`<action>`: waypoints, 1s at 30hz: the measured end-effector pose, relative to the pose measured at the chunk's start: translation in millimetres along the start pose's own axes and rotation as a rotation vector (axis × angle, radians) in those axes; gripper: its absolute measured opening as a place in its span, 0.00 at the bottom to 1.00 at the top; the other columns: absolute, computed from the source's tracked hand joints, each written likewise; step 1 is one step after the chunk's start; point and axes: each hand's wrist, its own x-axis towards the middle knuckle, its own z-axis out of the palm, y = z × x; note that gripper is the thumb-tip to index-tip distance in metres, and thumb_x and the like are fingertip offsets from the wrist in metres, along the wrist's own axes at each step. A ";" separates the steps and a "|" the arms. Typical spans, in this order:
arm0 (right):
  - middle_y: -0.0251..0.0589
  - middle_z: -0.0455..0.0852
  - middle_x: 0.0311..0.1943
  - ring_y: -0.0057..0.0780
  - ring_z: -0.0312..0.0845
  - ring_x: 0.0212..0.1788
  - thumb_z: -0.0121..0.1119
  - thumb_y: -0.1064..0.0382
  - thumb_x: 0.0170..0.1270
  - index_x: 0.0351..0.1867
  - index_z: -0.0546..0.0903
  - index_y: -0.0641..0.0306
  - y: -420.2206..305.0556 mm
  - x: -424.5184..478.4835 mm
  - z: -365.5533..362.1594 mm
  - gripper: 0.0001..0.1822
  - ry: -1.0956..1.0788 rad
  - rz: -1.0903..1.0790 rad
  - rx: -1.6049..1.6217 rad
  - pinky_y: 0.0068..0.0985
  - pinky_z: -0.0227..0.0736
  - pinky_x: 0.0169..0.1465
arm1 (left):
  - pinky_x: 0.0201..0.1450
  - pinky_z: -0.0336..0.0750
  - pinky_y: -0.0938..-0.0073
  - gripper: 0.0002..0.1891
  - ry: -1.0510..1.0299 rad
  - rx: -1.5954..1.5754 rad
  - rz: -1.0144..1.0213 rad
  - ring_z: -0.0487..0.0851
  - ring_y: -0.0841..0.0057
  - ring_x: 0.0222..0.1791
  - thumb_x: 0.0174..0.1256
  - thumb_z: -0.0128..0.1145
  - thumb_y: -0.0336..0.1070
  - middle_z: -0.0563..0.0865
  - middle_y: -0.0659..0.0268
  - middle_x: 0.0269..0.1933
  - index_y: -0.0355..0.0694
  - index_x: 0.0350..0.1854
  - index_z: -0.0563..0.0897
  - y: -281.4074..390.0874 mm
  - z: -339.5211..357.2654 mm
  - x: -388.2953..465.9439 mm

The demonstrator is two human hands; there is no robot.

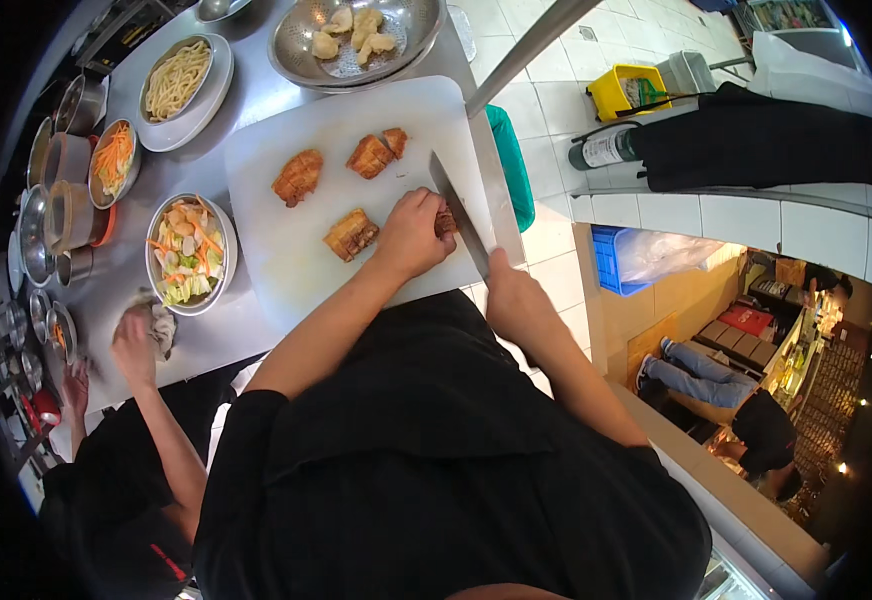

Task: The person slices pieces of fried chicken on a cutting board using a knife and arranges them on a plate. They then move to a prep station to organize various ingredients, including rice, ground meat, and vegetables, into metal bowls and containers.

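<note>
A large white cutting board [278, 247] lies before me on the steel counter. My left hand [413, 234] holds a piece of browned meat [446, 218] near the board's right side. My right hand [515, 296] grips a long kitchen knife [460, 208], its blade against or right beside that piece. Crisp-skinned browned meat lies in three more places on the board: a scored chunk [298, 177] at the upper left, a cut portion [369, 156] with a smaller piece at its right end, and another chunk [351, 235] just left of my left hand.
Left of the board stand a bowl of cut vegetables [190, 255], a bowl of thick noodles [177, 81] and shredded carrot [113, 161]. A steel colander [286, 49] with battered pieces sits beyond the board. At left, a co-worker's hand [134, 345] holds a cloth [162, 330]. A metal post [533, 52] rises at right.
</note>
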 end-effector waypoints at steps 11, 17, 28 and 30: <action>0.68 0.81 0.24 0.69 0.79 0.30 0.52 0.70 0.66 0.51 0.64 0.68 8.2 2.0 -20.3 0.15 0.193 -0.068 0.175 0.61 0.70 0.37 | 0.67 0.64 0.55 0.41 -0.050 0.209 -0.066 0.71 0.54 0.63 0.44 0.77 0.45 0.72 0.51 0.63 0.38 0.63 0.75 24.5 -2.6 3.5; 0.65 0.81 0.23 0.67 0.79 0.28 0.53 0.69 0.66 0.52 0.66 0.69 36.7 13.6 -33.4 0.15 0.288 -0.100 0.101 0.57 0.71 0.33 | 0.64 0.64 0.55 0.34 -0.155 0.356 0.044 0.74 0.58 0.58 0.48 0.74 0.46 0.78 0.56 0.55 0.40 0.59 0.78 32.8 13.7 26.7; 0.62 0.84 0.34 0.62 0.82 0.37 0.55 0.71 0.63 0.60 0.68 0.68 49.8 50.0 -8.3 0.23 0.232 -0.258 0.170 0.53 0.75 0.41 | 0.55 0.69 0.58 0.21 -0.038 0.263 0.085 0.76 0.59 0.50 0.53 0.70 0.40 0.78 0.60 0.46 0.42 0.49 0.81 33.3 8.0 -2.0; 0.61 0.85 0.38 0.61 0.82 0.40 0.55 0.71 0.63 0.62 0.68 0.67 48.4 57.3 -9.1 0.25 0.221 -0.291 0.185 0.51 0.75 0.44 | 0.54 0.70 0.59 0.20 -0.023 0.295 0.081 0.76 0.60 0.49 0.54 0.70 0.42 0.77 0.60 0.44 0.44 0.48 0.82 33.3 10.3 -2.8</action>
